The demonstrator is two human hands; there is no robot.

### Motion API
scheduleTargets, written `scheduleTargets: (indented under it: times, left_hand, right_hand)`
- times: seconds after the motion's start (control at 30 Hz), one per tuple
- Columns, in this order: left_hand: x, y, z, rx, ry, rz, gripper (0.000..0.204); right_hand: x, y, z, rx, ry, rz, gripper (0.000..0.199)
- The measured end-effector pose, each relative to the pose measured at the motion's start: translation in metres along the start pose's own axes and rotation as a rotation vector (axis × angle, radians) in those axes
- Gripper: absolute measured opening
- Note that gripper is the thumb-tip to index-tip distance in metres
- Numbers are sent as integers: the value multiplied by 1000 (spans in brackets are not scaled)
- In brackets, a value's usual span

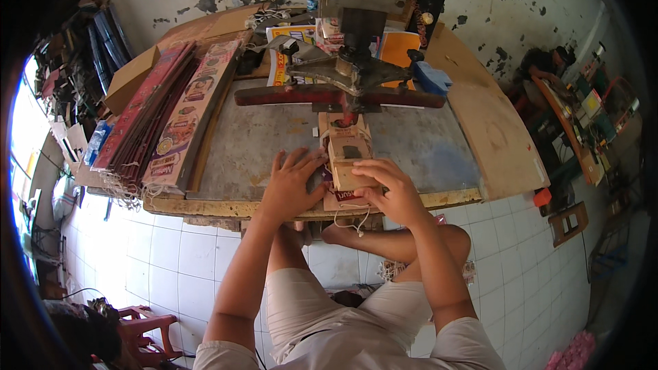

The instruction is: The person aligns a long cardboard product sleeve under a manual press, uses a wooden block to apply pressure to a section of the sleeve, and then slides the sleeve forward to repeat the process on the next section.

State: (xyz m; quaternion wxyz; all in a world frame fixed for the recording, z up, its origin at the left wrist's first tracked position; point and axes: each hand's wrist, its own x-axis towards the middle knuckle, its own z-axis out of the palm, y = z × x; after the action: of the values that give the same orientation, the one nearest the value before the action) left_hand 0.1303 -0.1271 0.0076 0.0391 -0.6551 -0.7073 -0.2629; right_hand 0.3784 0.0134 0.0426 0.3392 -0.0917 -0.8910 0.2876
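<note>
The folded paper bag, brown with red printing, lay flat at the centre of the frame on the grey worn worktable, its top end tucked under the foot of the metal press and its lower end reaching the table's near edge. A white cord handle hung from the bag's lower end over that edge.

At the left of the frame a stack of flattened printed bags, red and cream with round fruit pictures, lay slanting along the table's side, loose white cords trailing from its lower end. Beside it, toward the upper left, sat a plain brown cardboard box; what it held could not be made out. Behind the press, at the upper centre, lay yellow and orange printed sheets, and just to their right a blue block-shaped thing.

The left hand rested palm down on the table, fingers spread apart, their tips touching the bag's left edge. The right hand lay curled over the bag's lower right part, fingers bent and pressed onto the paper, thumb at the lower edge near the cord.
</note>
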Motion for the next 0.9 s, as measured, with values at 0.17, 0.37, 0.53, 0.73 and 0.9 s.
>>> scheduleTargets:
  times: [0.17,0.37,0.53,0.73,0.9]
  left_hand:
    - [5,4,0,-30,-5,4,60]
    - [3,7,-8,-49,-23,-20,60]
    - [4,8,-7,-58,-23,-24,60]
    - [5,8,-10,-56,-25,-27,61]
    - [5,10,-8,-67,-34,-34,62]
  right_hand:
    - [30,41,12,-121,34,-14,46]
    - [46,52,22,-140,55,-11,46]
    - [42,50,23,-95,44,19,45]
    - [41,44,21,-161,102,-1,45]
    - [39,49,21,-140,108,10,41]
